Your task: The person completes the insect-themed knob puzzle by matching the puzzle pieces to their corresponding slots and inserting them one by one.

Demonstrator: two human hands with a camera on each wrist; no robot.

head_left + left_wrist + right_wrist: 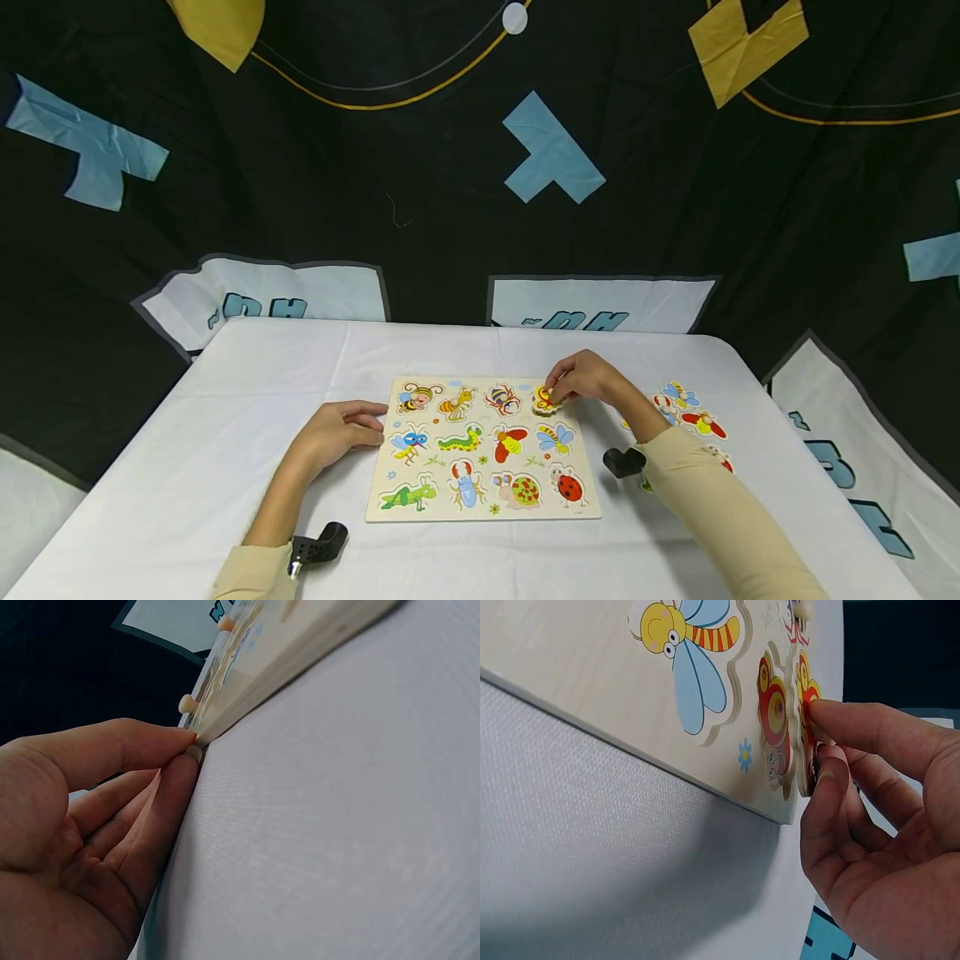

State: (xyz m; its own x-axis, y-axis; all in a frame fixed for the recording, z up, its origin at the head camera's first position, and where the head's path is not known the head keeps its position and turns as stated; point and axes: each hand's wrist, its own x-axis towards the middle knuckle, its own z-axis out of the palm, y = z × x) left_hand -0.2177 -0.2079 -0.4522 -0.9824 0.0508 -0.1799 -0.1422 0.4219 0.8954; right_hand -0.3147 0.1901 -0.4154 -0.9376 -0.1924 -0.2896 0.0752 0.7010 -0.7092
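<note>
A pale wooden puzzle board point(483, 450) with insect pictures lies on the table. The left hand point(333, 432) is at its left side, fingers fairly straight, the fingertips touching the edge, as the left wrist view also shows. Over the top right corner, the right hand point(588, 377) pinches a red and yellow butterfly piece point(807, 694) between thumb and fingers. The piece stands tilted beside its matching butterfly recess point(775, 720), partly covered by the fingers. Nearby on the board are a blue-winged dragonfly picture point(697, 675) and a spider piece point(502, 400).
Right of the board lie several loose insect pieces, among them a red-winged one point(703, 423) and a blue-winged one point(678, 393); the right forearm partly hides the group. A white cloth covers the table point(255, 375). Behind it hangs a black curtain point(427, 208) with blue shapes.
</note>
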